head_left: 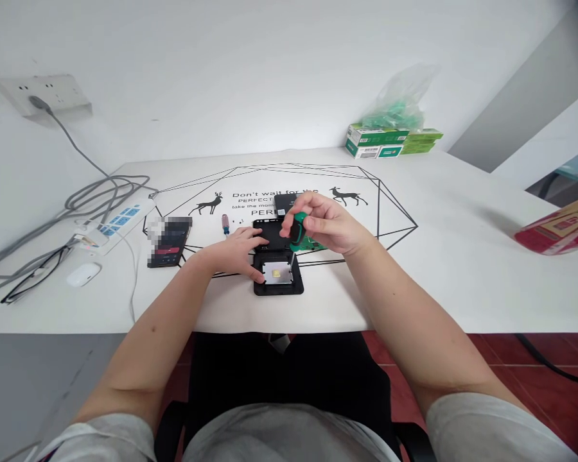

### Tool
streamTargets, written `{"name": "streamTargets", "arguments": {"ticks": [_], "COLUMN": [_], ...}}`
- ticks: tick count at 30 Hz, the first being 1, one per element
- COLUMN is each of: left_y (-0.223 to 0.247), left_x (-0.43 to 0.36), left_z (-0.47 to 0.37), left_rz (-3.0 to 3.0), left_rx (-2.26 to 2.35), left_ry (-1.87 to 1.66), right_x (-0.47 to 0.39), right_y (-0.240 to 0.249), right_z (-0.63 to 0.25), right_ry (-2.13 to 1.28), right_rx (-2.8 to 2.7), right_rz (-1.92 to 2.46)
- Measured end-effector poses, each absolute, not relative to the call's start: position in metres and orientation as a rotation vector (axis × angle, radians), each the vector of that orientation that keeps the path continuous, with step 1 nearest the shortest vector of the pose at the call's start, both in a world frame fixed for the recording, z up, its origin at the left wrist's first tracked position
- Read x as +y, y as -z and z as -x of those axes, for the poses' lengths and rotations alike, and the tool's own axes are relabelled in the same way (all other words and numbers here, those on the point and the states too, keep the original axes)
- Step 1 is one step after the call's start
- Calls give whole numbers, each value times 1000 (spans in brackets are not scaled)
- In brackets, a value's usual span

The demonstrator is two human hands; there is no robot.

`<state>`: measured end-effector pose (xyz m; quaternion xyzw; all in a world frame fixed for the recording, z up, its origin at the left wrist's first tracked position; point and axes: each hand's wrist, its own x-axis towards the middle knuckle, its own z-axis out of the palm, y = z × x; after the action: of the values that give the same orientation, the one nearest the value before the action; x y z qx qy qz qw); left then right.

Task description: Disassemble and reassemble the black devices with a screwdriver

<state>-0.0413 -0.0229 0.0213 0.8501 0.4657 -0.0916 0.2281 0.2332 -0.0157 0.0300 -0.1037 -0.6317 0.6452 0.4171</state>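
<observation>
My right hand (pixel 325 223) is closed round the green and black handle of a screwdriver (pixel 297 232), its shaft pointing down at the right edge of a silver plate (pixel 284 272). That plate, with a yellowish square on it, sits in a black housing (pixel 278 290). My left hand (pixel 236 251) has its fingers spread, the thumb at the housing's left edge and the fingertips on a black cover (pixel 275 236) just behind. A green circuit board (pixel 313 244) lies partly hidden under my right hand. Behind it is a black box-like part (pixel 282 205).
Left of my hands lie a small screwdriver (pixel 225 224), tiny dark pieces, a phone (pixel 171 242), a white mouse (pixel 83 274), glasses (pixel 36 276) and a power strip (pixel 120 221) with cables. Green and white boxes (pixel 378 142) stand at the back right, a red package (pixel 559 231) at far right.
</observation>
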Motion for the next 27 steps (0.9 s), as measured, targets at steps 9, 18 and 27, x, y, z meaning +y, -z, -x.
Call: {"name": "streamTargets", "arguments": {"ticks": [9, 18, 27], "left_y": [-22, -27, -23], "left_x": [-22, -24, -22], "left_z": [42, 40, 42], "left_rz": [-2325, -2310, -2313], "left_rx": [1273, 1279, 1260], "left_ry": [267, 280, 240], "right_x": [-15, -14, -23], "right_y": [-25, -25, -31], "right_z": [-230, -227, -226], "right_ry": [-1496, -1503, -1685], "right_rx": [-1593, -1591, -1536], "right_rz": [344, 269, 298]}}
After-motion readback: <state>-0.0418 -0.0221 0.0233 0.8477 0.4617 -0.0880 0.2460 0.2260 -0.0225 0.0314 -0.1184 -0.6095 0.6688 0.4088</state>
